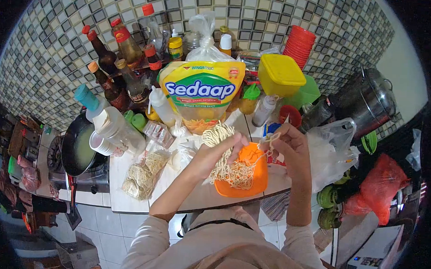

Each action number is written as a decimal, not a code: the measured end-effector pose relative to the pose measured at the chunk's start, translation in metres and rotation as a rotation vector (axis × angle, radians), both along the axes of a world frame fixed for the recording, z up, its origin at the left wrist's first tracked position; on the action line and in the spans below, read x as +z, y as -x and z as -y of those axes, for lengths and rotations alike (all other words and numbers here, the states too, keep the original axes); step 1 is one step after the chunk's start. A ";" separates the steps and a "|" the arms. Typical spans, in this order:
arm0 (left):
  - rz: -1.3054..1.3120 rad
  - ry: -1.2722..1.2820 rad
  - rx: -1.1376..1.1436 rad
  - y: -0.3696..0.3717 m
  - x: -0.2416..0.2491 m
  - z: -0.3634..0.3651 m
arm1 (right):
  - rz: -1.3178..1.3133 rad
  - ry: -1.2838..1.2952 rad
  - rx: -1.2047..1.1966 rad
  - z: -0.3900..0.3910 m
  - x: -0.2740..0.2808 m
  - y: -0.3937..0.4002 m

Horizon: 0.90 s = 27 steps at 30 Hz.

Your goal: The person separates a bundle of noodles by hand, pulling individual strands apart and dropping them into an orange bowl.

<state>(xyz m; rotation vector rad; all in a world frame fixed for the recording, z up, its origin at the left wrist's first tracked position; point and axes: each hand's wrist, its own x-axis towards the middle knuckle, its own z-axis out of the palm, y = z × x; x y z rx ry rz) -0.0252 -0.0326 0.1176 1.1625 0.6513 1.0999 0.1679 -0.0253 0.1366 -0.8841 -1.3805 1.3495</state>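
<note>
My left hand point(214, 156) is closed around a bundle of pale curly noodles point(219, 135), held over the left side of an orange bowl point(256, 185). Strands hang from the bundle into the bowl, where more loose noodles point(240, 175) lie. Over the bowl's right edge, my right hand point(291, 144) pinches a few noodle strands that trail down toward the bowl. Left of my left forearm, a clear plastic pack of noodles point(145, 175) lies on the white table point(184, 200).
Behind the bowl stands a yellow Sedaap oil pouch point(203, 89). Sauce bottles point(127, 79) crowd the back left, near a wok point(80, 146) on a stove. A yellow-lidded tub point(281, 75), red stacked cups point(299, 45), a plastic bag point(331, 148) and a large pot point(368, 102) are at right.
</note>
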 end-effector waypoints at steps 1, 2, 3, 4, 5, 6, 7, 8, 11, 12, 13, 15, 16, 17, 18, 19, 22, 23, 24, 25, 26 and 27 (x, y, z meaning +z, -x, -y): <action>0.039 0.063 -0.009 0.000 0.003 0.001 | -0.023 -0.038 -0.018 0.000 0.003 0.002; 0.039 0.061 -0.010 -0.002 0.000 0.000 | -0.023 -0.040 -0.019 0.001 0.008 0.004; 0.052 0.022 0.006 -0.006 -0.004 -0.001 | -0.116 -0.017 0.003 0.001 0.013 0.006; 0.065 -0.017 0.022 -0.008 -0.007 -0.001 | -0.210 0.006 0.026 0.001 0.017 0.009; 0.086 0.022 -0.016 -0.007 -0.008 0.000 | -0.209 0.005 0.026 0.000 0.020 0.011; 0.086 0.021 -0.016 -0.008 -0.008 0.000 | -0.332 0.062 0.063 -0.002 0.023 0.014; 0.033 -0.062 -0.060 -0.009 -0.009 0.000 | -0.455 0.118 0.100 -0.004 0.026 0.017; -0.021 -0.145 -0.103 -0.011 -0.010 -0.001 | -0.455 0.116 0.101 -0.004 0.028 0.021; -0.039 -0.004 -0.071 -0.017 -0.006 0.009 | -0.296 0.017 -0.025 -0.009 0.029 0.026; -0.064 0.069 -0.075 -0.017 -0.005 0.010 | -0.185 -0.045 -0.067 -0.015 0.024 0.024; -0.063 0.069 -0.074 -0.017 -0.008 0.010 | -0.074 -0.108 -0.109 -0.018 0.021 0.024; -0.128 0.079 -0.106 -0.017 -0.013 0.009 | -0.153 -0.048 -0.093 -0.018 0.020 0.025; -0.128 0.078 -0.105 -0.017 -0.013 0.009 | -0.234 0.012 -0.079 -0.018 0.019 0.025; -0.147 0.049 -0.121 -0.016 -0.012 0.009 | -0.233 0.012 -0.079 -0.018 0.019 0.026; -0.166 0.021 -0.136 -0.016 -0.011 0.010 | -0.293 0.037 -0.059 -0.018 0.018 0.026; -0.167 0.022 -0.136 -0.016 -0.011 0.010 | -0.354 0.062 -0.039 -0.018 0.018 0.026; -0.142 0.046 -0.154 -0.016 -0.008 0.012 | -0.350 0.032 -0.059 -0.021 0.015 0.023; -0.097 0.053 -0.175 -0.016 -0.007 0.012 | -0.350 0.031 -0.060 -0.021 0.015 0.022; -0.052 0.060 -0.196 -0.015 -0.006 0.012 | -0.337 0.046 -0.123 -0.022 0.015 0.020; -0.053 0.058 -0.196 -0.012 -0.005 0.013 | -0.322 0.059 -0.185 -0.022 0.015 0.018; -0.044 0.127 -0.212 -0.009 -0.005 0.013 | -0.322 0.059 -0.185 -0.024 0.011 0.015; -0.035 0.196 -0.227 -0.006 -0.005 0.014 | -0.351 0.053 -0.171 -0.026 0.006 0.013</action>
